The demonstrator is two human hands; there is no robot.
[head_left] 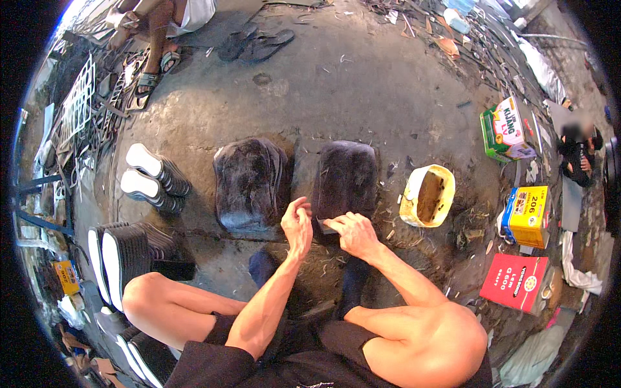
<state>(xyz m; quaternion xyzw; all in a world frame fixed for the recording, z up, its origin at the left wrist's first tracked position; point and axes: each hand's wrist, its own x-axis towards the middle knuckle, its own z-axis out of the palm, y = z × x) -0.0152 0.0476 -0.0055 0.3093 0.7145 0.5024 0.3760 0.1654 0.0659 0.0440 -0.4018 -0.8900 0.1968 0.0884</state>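
Left hand [297, 231] curls near gap between dark stack [247, 184] and dark pad [347, 178] on floor [362, 97]; right hand [355, 234], apart from left, at dark pad's near edge. Whether either clamps anything, I cannot tell. Yellowish tub [407, 211] sits right of pad, I judge for short reach.
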